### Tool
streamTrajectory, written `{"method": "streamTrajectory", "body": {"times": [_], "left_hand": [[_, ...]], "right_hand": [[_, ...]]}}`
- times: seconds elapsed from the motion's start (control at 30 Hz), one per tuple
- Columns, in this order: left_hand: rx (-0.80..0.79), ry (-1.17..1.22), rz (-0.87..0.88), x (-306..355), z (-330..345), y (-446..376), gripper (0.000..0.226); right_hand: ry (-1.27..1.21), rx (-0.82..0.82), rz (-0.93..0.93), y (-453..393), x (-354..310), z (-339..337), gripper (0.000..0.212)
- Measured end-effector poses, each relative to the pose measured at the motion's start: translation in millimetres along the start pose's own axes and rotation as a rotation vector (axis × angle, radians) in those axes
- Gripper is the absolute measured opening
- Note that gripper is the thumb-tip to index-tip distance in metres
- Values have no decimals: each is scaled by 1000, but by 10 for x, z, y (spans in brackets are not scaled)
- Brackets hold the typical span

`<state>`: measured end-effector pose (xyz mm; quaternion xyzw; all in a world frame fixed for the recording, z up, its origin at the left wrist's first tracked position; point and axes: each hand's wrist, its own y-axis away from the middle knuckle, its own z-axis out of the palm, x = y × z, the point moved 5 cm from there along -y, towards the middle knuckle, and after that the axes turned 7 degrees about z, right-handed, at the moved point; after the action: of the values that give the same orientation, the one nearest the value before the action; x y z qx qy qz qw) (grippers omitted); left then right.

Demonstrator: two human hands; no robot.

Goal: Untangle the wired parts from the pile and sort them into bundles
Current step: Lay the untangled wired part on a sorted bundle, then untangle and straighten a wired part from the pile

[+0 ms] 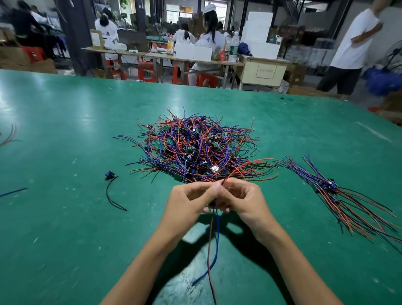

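Observation:
A tangled pile of wired parts [195, 149], red, blue and black wires with small green boards, lies in the middle of the green table [58, 127]. Just in front of it my left hand [188, 202] and my right hand [241, 201] meet and together pinch one wired part [215, 243]. Its red and blue wires hang down toward me, and red wires run up from my fingers into the pile. The part's board is hidden between my fingers. A sorted bundle [341, 195] lies to the right with its wires fanned out.
A single part with black wires [112, 187] lies left of the pile. Loose wires sit at the table's left edge: a blue one [7, 194] and brownish ones [4, 139]. Beyond the far edge people work at benches, and a person [352, 48] stands at the right.

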<state>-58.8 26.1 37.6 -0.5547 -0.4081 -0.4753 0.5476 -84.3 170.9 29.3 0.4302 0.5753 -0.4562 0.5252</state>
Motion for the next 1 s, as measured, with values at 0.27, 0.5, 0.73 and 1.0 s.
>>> {"method": "streamTrajectory", "body": {"times": [0.27, 0.5, 0.73, 1.0], "left_hand": [[-1, 96, -61, -51, -19, 6, 17], [41, 83, -65, -60, -53, 6, 10], [74, 20, -71, -82, -81, -1, 14], [81, 45, -62, -71, -67, -6, 11]], "right_hand": [[54, 118, -49, 22, -65, -52, 29], [25, 112, -16, 2, -52, -90, 26], [34, 92, -48, -14, -36, -80, 26], [34, 101, -84, -15, -67, -61, 23]]}}
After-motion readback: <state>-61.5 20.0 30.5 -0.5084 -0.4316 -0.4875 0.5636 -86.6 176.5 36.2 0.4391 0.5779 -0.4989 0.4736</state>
